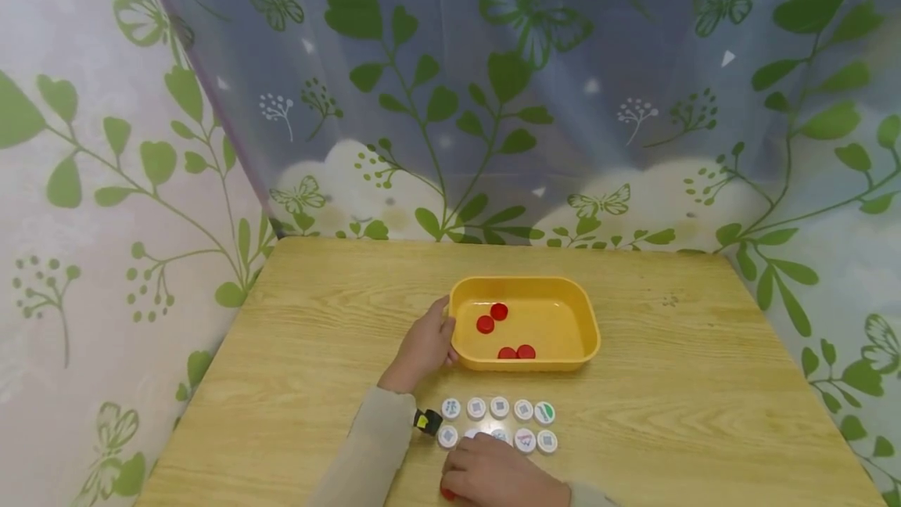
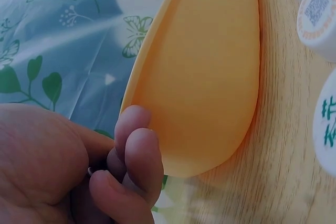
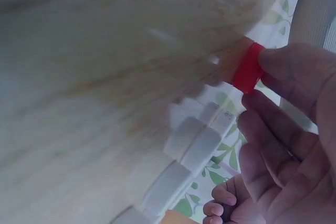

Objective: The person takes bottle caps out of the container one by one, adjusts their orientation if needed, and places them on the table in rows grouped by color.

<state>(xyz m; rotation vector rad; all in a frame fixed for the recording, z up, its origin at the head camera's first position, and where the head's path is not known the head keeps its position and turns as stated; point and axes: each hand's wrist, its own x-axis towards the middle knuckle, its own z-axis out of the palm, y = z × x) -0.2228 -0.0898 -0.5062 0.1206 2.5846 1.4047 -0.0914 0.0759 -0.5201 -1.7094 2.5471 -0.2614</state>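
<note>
My left hand (image 1: 425,341) grips the left end of a shallow yellow plastic tray (image 1: 593,335), with its curled fingers at the rim in the left wrist view. Inside the tray lie several red bottle caps (image 1: 485,325), apart from one another or in a touching pair. Nearer the front, my right hand (image 1: 498,472) pinches another red bottle cap (image 3: 247,68) between thumb and forefinger, close over the table. Beyond that hand stand two rows of white round caps (image 1: 499,408) with printed tops; the hand partly covers the nearer row.
The wooden table (image 1: 676,413) runs back to a leaf-and-butterfly patterned curtain (image 1: 436,100), with similar cloth (image 1: 141,178) along the left side. A black and yellow wrist strap piece (image 1: 427,421) sits at the left sleeve, beside the white caps.
</note>
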